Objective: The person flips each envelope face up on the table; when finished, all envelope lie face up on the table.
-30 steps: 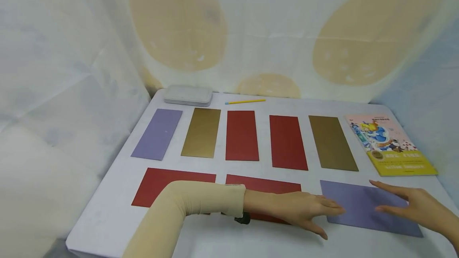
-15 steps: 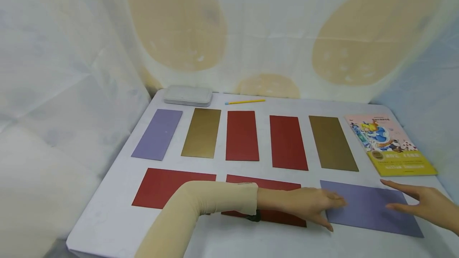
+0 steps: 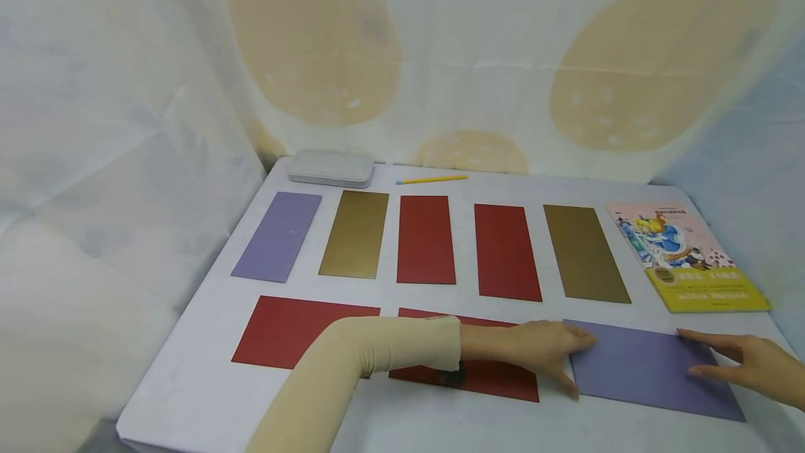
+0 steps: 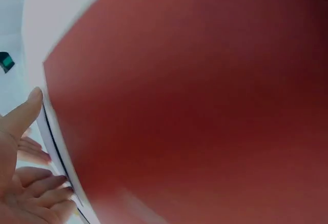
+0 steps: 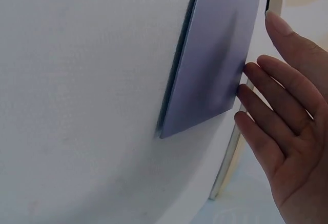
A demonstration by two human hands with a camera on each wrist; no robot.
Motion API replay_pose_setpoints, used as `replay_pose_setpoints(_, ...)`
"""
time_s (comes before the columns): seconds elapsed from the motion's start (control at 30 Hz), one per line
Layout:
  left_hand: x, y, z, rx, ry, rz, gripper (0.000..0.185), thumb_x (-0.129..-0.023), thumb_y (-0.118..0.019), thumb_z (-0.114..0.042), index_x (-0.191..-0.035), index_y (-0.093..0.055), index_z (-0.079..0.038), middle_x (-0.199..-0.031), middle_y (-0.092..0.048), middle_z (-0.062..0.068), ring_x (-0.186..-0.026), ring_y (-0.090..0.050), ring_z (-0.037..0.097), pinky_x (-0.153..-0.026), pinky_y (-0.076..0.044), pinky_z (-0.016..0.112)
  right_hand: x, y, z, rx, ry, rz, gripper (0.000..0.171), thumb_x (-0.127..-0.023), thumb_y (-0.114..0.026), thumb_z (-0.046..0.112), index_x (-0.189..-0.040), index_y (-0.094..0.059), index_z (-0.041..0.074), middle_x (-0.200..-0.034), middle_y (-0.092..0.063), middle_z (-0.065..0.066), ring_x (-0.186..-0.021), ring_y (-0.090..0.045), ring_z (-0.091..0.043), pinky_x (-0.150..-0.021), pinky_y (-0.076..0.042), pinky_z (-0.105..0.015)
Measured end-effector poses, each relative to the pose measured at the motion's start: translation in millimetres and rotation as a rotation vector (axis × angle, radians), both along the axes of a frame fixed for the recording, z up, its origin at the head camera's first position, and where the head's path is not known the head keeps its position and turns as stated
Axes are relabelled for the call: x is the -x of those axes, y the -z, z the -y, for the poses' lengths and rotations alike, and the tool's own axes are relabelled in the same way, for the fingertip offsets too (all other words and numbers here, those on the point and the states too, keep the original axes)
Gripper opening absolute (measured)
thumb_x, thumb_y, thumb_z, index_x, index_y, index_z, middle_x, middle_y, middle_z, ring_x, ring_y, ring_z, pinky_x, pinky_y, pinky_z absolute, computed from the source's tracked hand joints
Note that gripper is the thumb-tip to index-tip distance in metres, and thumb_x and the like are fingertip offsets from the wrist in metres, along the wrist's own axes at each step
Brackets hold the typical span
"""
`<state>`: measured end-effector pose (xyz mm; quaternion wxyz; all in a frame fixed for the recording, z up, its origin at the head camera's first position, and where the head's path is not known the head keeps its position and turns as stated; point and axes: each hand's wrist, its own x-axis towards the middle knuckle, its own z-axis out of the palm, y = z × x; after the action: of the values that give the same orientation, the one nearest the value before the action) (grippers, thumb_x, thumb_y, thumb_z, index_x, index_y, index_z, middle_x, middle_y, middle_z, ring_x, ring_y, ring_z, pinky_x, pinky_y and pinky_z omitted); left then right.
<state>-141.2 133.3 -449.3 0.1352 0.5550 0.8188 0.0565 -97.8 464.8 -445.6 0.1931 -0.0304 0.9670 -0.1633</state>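
A purple rectangular card lies flat at the front right of the white table. My left hand reaches its left edge, with the fingertips over the upper left corner and the thumb down by the lower left one. Over the card's right end is my right hand, its fingers and thumb spread apart. In the right wrist view, the fingers are loosely extended beside the purple card's edge; firm contact cannot be made out. Under my left wrist lies a red card, partly hidden by the forearm.
Another red card lies front left, partly behind the sleeve. The back row has a purple card, gold cards and red cards. Behind them are a grey case and a pencil. A picture book lies right.
My left hand has slid right and come down to the purple card's left edge. My right hand has shifted slightly right along its right end. The cards look unmoved.
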Motion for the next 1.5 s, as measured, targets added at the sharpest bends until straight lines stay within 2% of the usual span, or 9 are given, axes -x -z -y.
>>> replay_pose_setpoints(0.33, 5.7, 2.3, -4, 0.022, -0.036, -0.059, 0.095, -0.073, -0.071, -0.067, -0.148, -0.038, -0.02, -0.146, -0.041, -0.011, -0.132, -0.037, 0.002, -0.102, -0.028, 0.012, 0.1, 4.2, -18, -0.041, 0.045, -0.008, 0.088, -0.08, -0.07, 0.054, -0.134, -0.046, -0.011, -0.131, -0.041, -0.041, -0.115, -0.033, -0.065, -0.087, -0.038, -0.067)
replay_pose_setpoints(0.5, 1.7, 1.4, -7, 0.082, -0.066, -0.075, 0.102, -0.071, -0.068, -0.072, -0.151, -0.034, -0.019, -0.148, -0.038, -0.011, -0.136, -0.03, 0.002, -0.107, -0.021, 0.013, -3.5, 9.0, -18, 0.007, 0.035, 0.007, 0.085, -0.081, -0.072, 0.049, -0.132, -0.046, -0.014, -0.131, -0.041, -0.042, -0.117, -0.035, -0.063, -0.088, -0.042, -0.062)
replay_pose_setpoints(0.7, 0.9, 0.8, -6, 0.075, -0.043, -0.107, 0.099, -0.073, -0.065, -0.072, -0.15, -0.035, -0.017, -0.147, -0.039, -0.009, -0.136, -0.031, 0.002, -0.108, -0.019, 0.014, -6.5, 6.0, -13, 0.002, 0.032, -0.012, 0.082, -0.082, -0.073, 0.044, -0.131, -0.046, -0.015, -0.13, -0.04, -0.043, -0.116, -0.035, -0.063, -0.088, -0.041, -0.064)
replay_pose_setpoints(0.93, 6.4, 1.1, 1, 0.033, -0.084, 0.034, 0.093, -0.074, -0.068, -0.069, -0.149, -0.038, -0.025, -0.148, -0.037, -0.015, -0.134, -0.031, -0.004, -0.101, -0.026, 0.008, -10.0, 6.0, -12, 0.006, 0.047, 0.009, 0.083, -0.083, -0.071, 0.046, -0.133, -0.045, -0.014, -0.132, -0.038, -0.042, -0.117, -0.034, -0.063, -0.09, -0.039, -0.064)
replay_pose_setpoints(1.07, 11.8, 2.7, 6, -0.078, -0.104, 0.134, 0.088, -0.071, -0.074, -0.065, -0.144, -0.047, -0.024, -0.14, -0.046, -0.017, -0.114, -0.044, -0.013, -0.086, -0.032, 0.003, -14.3, 9.8, -15, 0.003, 0.072, 0.013, 0.086, -0.084, -0.068, 0.053, -0.134, -0.046, -0.013, -0.133, -0.039, -0.041, -0.118, -0.033, -0.062, -0.09, -0.039, -0.064)
replay_pose_setpoints(1.13, 13.6, 1.9, 9, -0.117, -0.138, 0.192, 0.085, -0.07, -0.077, -0.062, -0.142, -0.049, -0.026, -0.128, -0.058, -0.017, -0.095, -0.048, -0.013, -0.074, -0.035, 0.003, -15.7, 9.8, -15, -0.006, 0.097, 0.023, 0.089, -0.085, -0.063, 0.058, -0.135, -0.044, -0.012, -0.134, -0.039, -0.04, -0.119, -0.032, -0.062, -0.09, -0.038, -0.064)
replay_pose_setpoints(1.2, 14.7, 0.0, 12, -0.138, -0.179, 0.25, 0.083, -0.07, -0.077, -0.061, -0.141, -0.049, -0.029, -0.106, -0.067, -0.016, -0.075, -0.04, -0.011, -0.061, -0.034, 0.007, -18.2, 8.0, -16, -0.017, 0.12, 0.012, 0.092, -0.086, -0.058, 0.064, -0.136, -0.043, -0.012, -0.134, -0.039, -0.039, -0.119, -0.033, -0.062, -0.088, -0.038, -0.065)
replay_pose_setpoints(1.3, 14.8, -4.4, 15, -0.146, -0.232, 0.342, 0.078, -0.072, -0.076, -0.059, -0.14, -0.049, -0.033, -0.068, -0.06, -0.013, -0.061, -0.026, -0.003, -0.051, -0.029, 0.015, -23.7, 1.7, -13, -0.014, 0.16, 0.003, 0.094, -0.089, -0.049, 0.067, -0.138, -0.039, -0.013, -0.136, -0.036, -0.039, -0.12, -0.031, -0.062, -0.089, -0.035, -0.067)
replay_pose_setpoints(1.5, 14.5, -11.5, 17, -0.156, -0.292, 0.496, 0.067, -0.079, -0.073, -0.054, -0.139, -0.051, -0.034, -0.051, -0.048, -0.009, -0.055, -0.02, 0.001, -0.049, -0.025, 0.018, -39.4, -16.4, -2, -0.026, 0.181, -0.094, 0.084, -0.096, -0.046, 0.058, -0.139, -0.037, -0.013, -0.134, -0.033, -0.042, -0.121, -0.026, -0.063, -0.089, -0.026, -0.072)
